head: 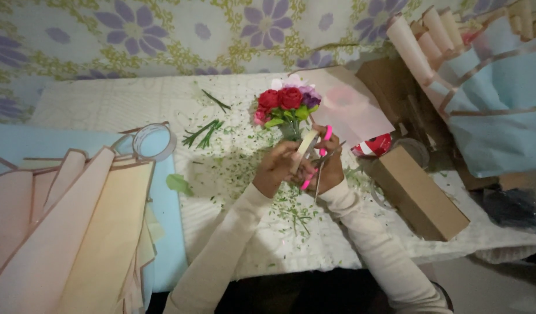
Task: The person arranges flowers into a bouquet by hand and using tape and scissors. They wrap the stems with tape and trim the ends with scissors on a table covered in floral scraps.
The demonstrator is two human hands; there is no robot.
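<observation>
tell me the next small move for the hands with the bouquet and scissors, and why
Probably snip the tape: the left hand holds the small bouquet with a tape roll at its stems, and the right hand has pink-handled scissors right beside it.

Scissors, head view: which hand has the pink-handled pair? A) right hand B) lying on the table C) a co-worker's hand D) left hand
A: the pink-handled scissors sit in the right hand, blades pointing down toward the table, while the left hand grips the stems of the small bouquet beside them.
</observation>
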